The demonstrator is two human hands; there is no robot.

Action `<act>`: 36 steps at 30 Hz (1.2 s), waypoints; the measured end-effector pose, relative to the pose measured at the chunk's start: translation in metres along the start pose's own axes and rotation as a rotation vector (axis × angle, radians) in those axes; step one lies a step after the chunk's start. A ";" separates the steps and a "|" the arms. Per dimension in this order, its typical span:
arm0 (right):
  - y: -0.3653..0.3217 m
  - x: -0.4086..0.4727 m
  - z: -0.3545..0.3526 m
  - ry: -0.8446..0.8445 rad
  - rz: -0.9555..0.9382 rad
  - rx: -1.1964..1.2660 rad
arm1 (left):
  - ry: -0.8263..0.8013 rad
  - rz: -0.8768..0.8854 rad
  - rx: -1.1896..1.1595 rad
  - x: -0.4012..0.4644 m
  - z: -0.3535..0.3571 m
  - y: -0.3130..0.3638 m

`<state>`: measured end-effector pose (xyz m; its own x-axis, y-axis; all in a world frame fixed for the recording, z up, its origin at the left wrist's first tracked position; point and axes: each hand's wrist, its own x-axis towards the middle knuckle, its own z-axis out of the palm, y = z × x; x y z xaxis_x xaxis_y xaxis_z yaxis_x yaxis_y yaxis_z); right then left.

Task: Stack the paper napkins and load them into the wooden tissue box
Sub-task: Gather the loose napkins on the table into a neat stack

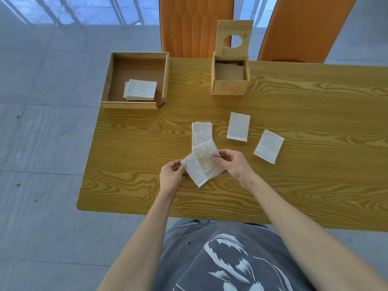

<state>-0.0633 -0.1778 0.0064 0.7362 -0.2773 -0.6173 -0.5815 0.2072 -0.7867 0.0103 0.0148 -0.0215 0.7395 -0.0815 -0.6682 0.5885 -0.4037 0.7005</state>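
Observation:
My left hand [172, 175] pinches the left edge of a folded white napkin [194, 172] just above the table. My right hand [234, 162] grips a second napkin [206, 161] that overlaps the first. A small pile of napkins [202, 132] lies flat just beyond them. Two more single napkins, one [239, 126] and another [269, 146], lie to the right. The wooden tissue box [230, 86] stands at the back with its lid [234, 36] raised upright, and napkins [230, 71] show inside.
A shallow wooden tray [134, 105] sits at the table's back left corner with a few napkins [140, 89] in it. Two orange chair backs [195, 26] stand behind the wooden table [315, 164]. The table's left edge drops to grey floor.

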 end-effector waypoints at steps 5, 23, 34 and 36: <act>0.007 0.015 0.026 -0.071 0.026 -0.075 | -0.013 -0.063 -0.133 -0.002 -0.004 0.005; 0.015 0.026 0.042 0.247 -0.139 -0.904 | 0.032 -0.107 -0.314 -0.001 0.007 0.000; -0.034 0.068 0.050 0.510 0.064 -0.897 | 0.137 -0.136 -0.430 0.009 -0.008 0.008; -0.037 0.072 0.054 0.506 0.083 -0.901 | 0.138 -0.145 -0.434 0.011 -0.008 0.010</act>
<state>0.0300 -0.1548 -0.0098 0.5715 -0.6992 -0.4295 -0.8204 -0.4769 -0.3153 0.0271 0.0171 -0.0201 0.6587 0.0808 -0.7481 0.7494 0.0186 0.6619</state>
